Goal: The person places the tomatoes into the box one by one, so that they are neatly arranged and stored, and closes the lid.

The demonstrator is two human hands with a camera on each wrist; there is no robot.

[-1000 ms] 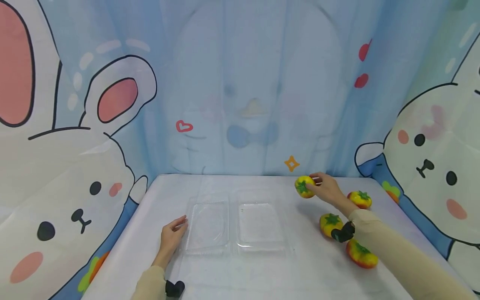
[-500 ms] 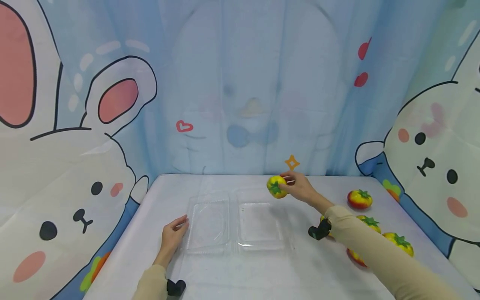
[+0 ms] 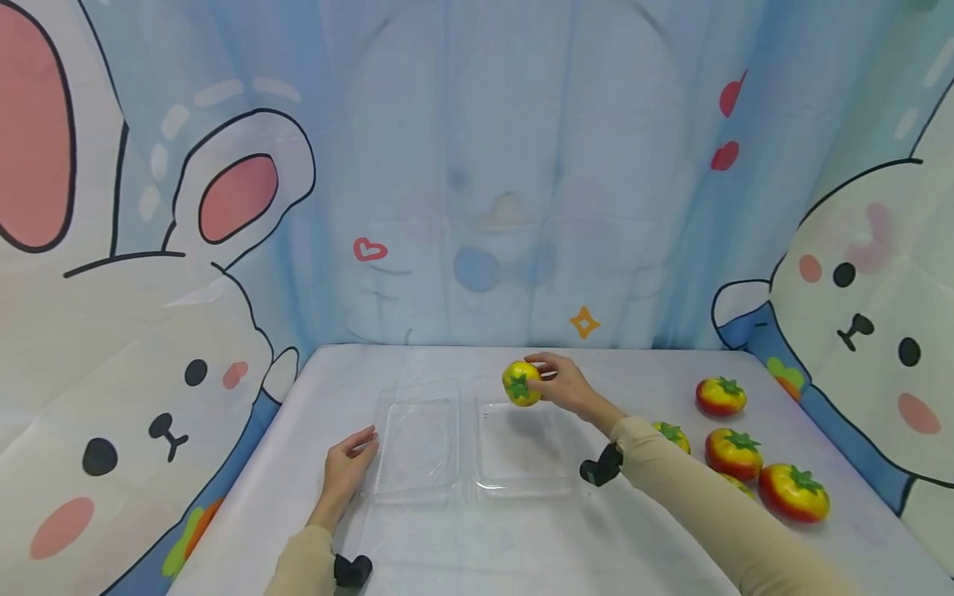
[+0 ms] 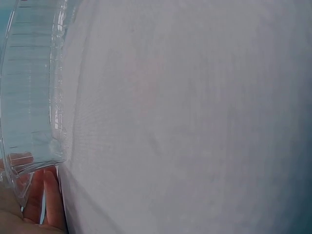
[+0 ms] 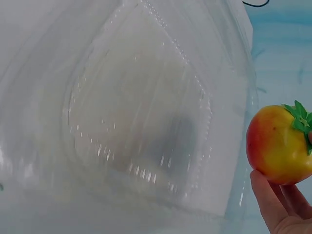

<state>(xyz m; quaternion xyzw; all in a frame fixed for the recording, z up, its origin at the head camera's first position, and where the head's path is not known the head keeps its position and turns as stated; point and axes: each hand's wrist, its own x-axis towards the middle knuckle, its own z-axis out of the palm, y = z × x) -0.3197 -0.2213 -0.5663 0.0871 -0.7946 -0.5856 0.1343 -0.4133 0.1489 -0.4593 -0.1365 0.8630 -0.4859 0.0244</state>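
Observation:
In the head view, a clear plastic clamshell box [image 3: 522, 494] lies opened out on the table, two shallow halves side by side. My left hand [image 3: 349, 472] holds the left rim; in the left wrist view its fingers [image 4: 54, 200] reach around a corner of the clear plastic. My right hand [image 3: 562, 386] grips a yellow-red persimmon [image 3: 519, 383] with a green leafy top. It holds the fruit raised over the far part of the right half. The right wrist view shows the persimmon [image 5: 278, 146] from beside, fingers under it. Inside both halves no fruit shows.
More persimmons stand at the table's right: one farther back [image 3: 720, 397], one in the middle [image 3: 734, 452], one nearer [image 3: 794, 492]. Others are partly hidden behind my right sleeve [image 3: 693, 488]. A blue curtain with printed rabbits [image 3: 477, 165] hangs behind the white table [image 3: 447, 555].
My right hand has carried the persimmon leftward from the right side of the table to above the box's right half, dipping slightly lately. The left hand has stayed at the left rim.

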